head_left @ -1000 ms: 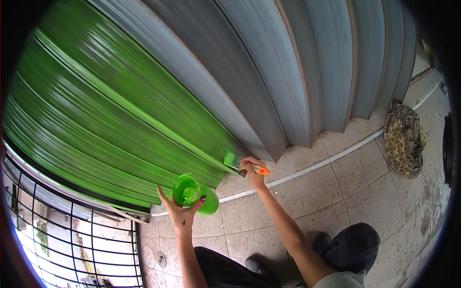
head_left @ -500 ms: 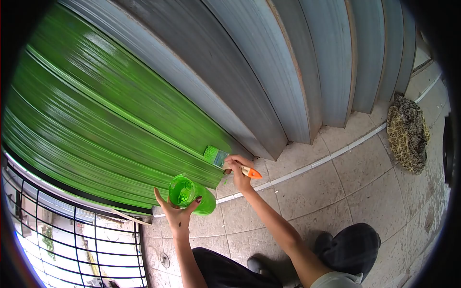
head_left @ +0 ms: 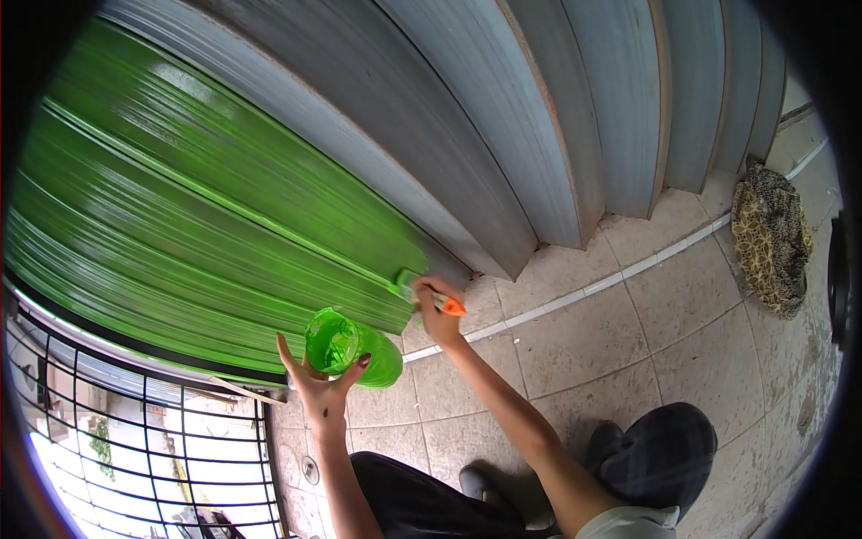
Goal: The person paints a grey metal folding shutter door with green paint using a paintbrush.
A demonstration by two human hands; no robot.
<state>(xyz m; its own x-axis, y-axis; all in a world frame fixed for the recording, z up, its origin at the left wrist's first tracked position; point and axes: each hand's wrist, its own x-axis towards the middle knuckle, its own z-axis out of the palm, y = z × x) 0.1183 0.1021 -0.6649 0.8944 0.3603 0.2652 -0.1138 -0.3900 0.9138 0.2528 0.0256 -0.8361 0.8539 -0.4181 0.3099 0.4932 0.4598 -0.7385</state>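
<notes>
My left hand [head_left: 323,388] is wrapped round the near side of a green-smeared container [head_left: 382,361], tilted with its mouth towards me and green paint inside. In my right hand [head_left: 435,310] is a paintbrush [head_left: 452,306] with an orange handle tip. Its bristles press against the lower part of the green-painted metal panel [head_left: 224,198], close to the floor. My fingers cover much of the brush handle. Right of the green area, the folded metal panels [head_left: 431,117] are bare grey.
A patterned cloth [head_left: 770,238] lies on the tiled floor [head_left: 584,350] at the right. A black metal grille [head_left: 144,449] stands at the lower left. My legs and shoes [head_left: 485,499] show at the bottom.
The brush has turned in my right hand, its bristles now pressed to the panel slightly higher and further right in view. The container and my left hand have shifted slightly up and left.
</notes>
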